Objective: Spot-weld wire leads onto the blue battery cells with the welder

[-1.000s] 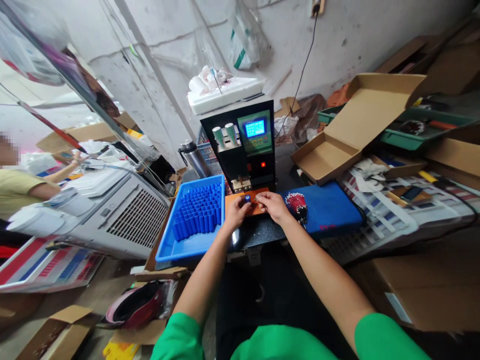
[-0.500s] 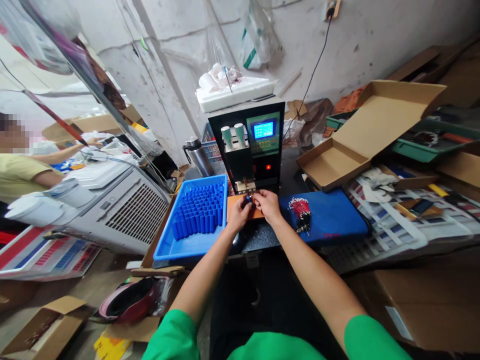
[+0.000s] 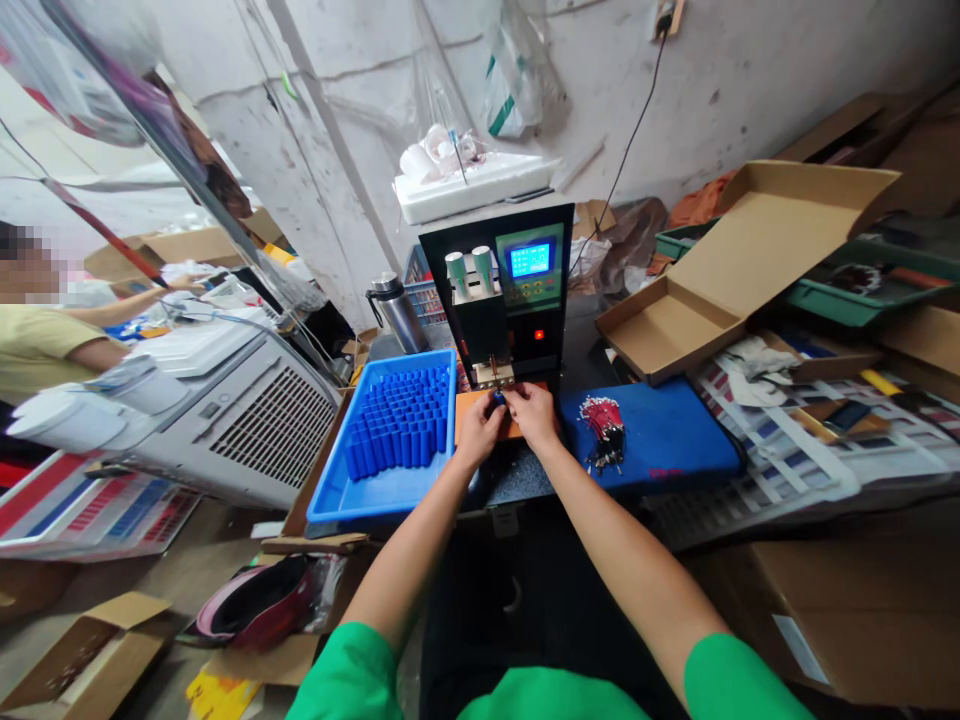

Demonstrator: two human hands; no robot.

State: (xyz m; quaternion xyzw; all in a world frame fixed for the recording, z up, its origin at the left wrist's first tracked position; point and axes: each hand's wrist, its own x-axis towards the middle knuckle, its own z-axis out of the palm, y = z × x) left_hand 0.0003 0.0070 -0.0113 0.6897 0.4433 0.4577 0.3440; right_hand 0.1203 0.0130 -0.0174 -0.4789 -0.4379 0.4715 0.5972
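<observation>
Both hands meet right under the front of the black machine (image 3: pixel 487 320), and it is close work! The left hand (image 3: pixel 480 428) is narrow, thumb and fingers pinched on a small blue piece (image 3: pixel 499 398), which sits just before the machine's metal tips. In from the other side comes the right hand (image 3: pixel 534 412), fingers bent, fingertips right at the piece; whether they are closed on anything cannot be told, so tight is the view. And which way does that blue piece point? Fingers cover most of it, so its long axis cannot be made out. Beneath the hands, at the machine's foot, an orange block (image 3: pixel 469 403) on the dark bench (image 3: pixel 517 478). Left of the machine, the blue tray (image 3: pixel 321 502), with rows of blue cylinders (image 3: pixel 397 420) standing upright, long axes vertical! Right of the machine, a bundle of leads (image 3: pixel 606 430) lies on a blue case (image 3: pixel 667 430), red part toward the machine, black part toward the person, its length running between the two.
</observation>
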